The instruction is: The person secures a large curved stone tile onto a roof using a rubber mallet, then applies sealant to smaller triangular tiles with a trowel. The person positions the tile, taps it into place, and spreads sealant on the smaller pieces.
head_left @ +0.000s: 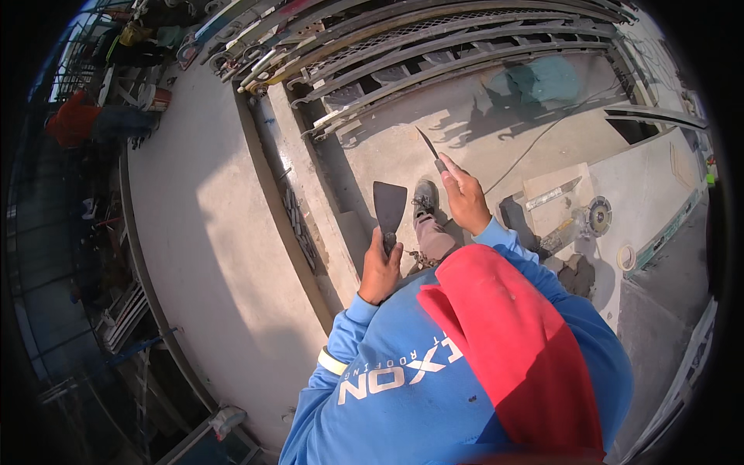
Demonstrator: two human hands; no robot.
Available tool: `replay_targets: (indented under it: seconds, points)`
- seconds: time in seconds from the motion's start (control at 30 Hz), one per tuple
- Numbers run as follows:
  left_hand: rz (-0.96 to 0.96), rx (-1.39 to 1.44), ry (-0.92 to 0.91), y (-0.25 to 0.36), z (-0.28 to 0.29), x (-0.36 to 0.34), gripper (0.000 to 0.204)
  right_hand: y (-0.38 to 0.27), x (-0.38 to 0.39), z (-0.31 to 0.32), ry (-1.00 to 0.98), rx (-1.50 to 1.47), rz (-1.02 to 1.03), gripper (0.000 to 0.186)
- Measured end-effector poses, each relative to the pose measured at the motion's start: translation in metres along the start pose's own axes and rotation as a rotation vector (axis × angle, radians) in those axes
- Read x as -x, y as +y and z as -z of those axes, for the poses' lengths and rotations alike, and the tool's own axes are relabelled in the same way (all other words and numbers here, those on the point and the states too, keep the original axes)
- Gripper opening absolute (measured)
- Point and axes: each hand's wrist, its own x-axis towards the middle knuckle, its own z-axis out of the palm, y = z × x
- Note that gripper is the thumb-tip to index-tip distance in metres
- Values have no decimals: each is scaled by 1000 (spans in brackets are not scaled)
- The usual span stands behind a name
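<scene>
In front of my body, above a pale concrete floor (403, 159), I have both hands occupied, each one with a tool. My left hand (380, 273) is closed around the handle of a wide scraper (389, 203); its dark, flat blade widens away from my fingers and points away from me. My right hand (465, 200) grasps the grey handle of a narrow-bladed tool (428, 145), whose thin dark blade goes forward and slightly to the left. I cannot tell if this blade is really narrow, or only seen from its edge. The two tools are apart from each other, and neither blade touches anything.

Between my hands, and lower than them, one grey shoe (425, 198) stands on the floor. A red cloth (511, 325) lies over the front of my blue top (418, 380), and a pale band (332, 362) goes around my left sleeve.

To my right, near a toothed round cutting disc (598, 215), there is a small ring (626, 257) of pale colour. To my left, a long channel (296, 225) with loose grey pieces runs beside a broad concrete slab (209, 194). Ahead of me, long metal frames (449, 70) are lying side by side. Farther to the left, a person in orange-red clothing (77, 120) is near a bucket (160, 98).
</scene>
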Motion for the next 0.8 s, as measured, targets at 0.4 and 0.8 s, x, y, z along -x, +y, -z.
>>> replay_targets:
  seconds: [0.4, 0.8]
  points:
    - [-135, -12, -660, 88, -57, -325, 41, -48, -164, 102, 427, 16, -281, 43]
    - [-193, 27, -1092, 169, -198, -559, 57, -38, -267, 176, 870, 63, -516, 43]
